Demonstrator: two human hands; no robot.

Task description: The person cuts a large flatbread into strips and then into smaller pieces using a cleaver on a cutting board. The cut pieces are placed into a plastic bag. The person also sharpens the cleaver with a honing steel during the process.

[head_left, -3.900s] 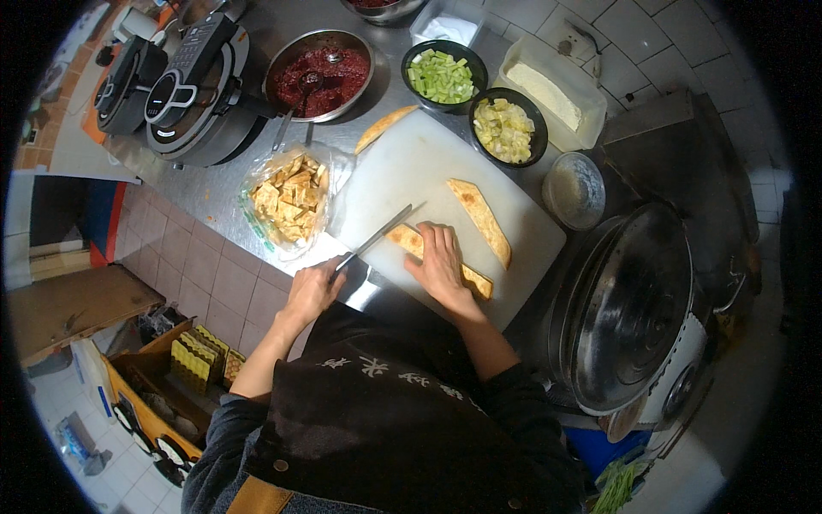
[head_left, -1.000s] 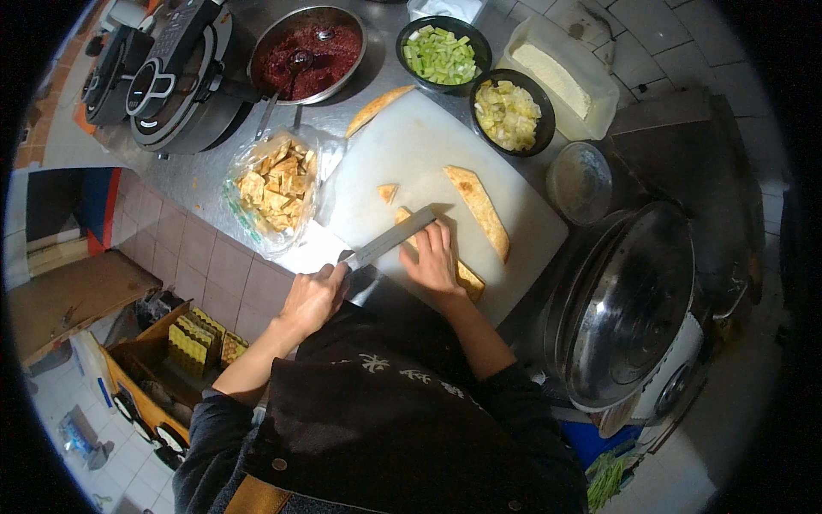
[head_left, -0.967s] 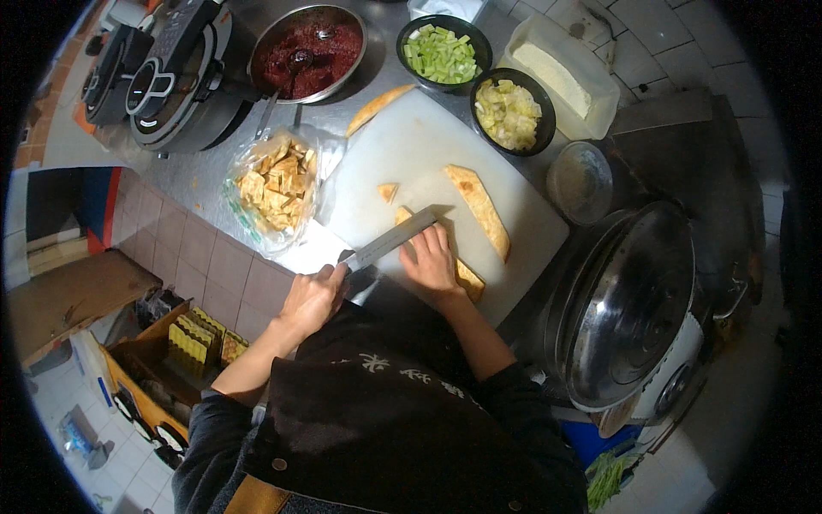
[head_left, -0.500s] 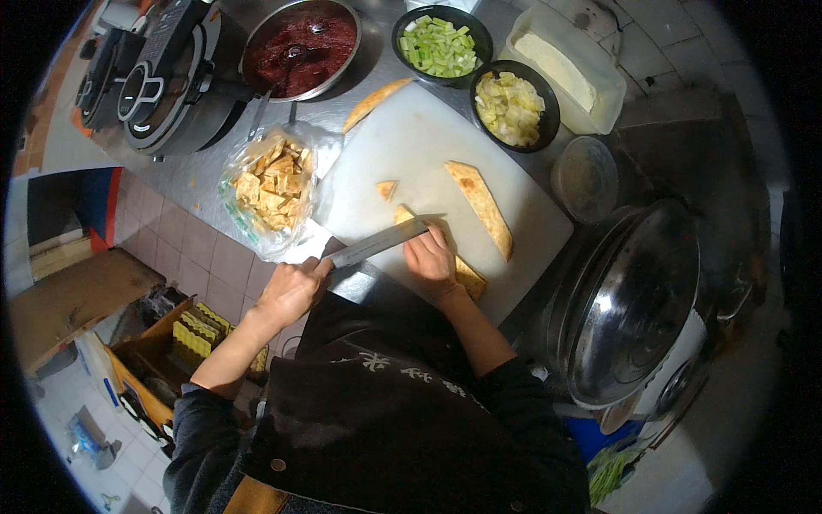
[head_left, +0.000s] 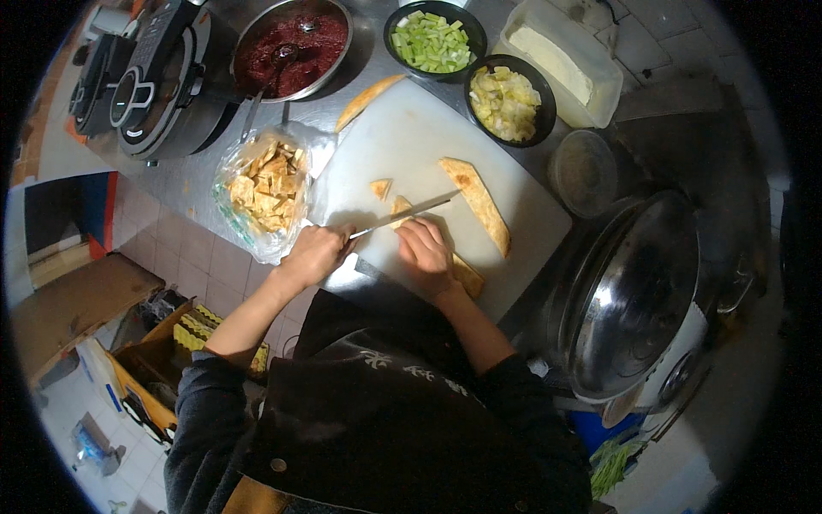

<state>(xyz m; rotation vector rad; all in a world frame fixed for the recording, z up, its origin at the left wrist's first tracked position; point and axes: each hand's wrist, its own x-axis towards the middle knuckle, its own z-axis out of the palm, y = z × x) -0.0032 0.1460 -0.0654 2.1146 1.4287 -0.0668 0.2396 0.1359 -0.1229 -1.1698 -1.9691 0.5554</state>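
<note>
A steel knife slants toward the middle of the white board, across a partly hidden golden strip on its near side.

lit unevenly, strongest over the white cutting board and bright on parts of the metal worktop, then fading to gloom toward the right. glares nearly white beside the board's lower left edge; glints in a small hot patch on the large dark lid. falls into shadow just right of the right hand's fingers. looks fairly sharp centrally, softer farther out; bends straight edges near the rim, then drops to black.
</note>
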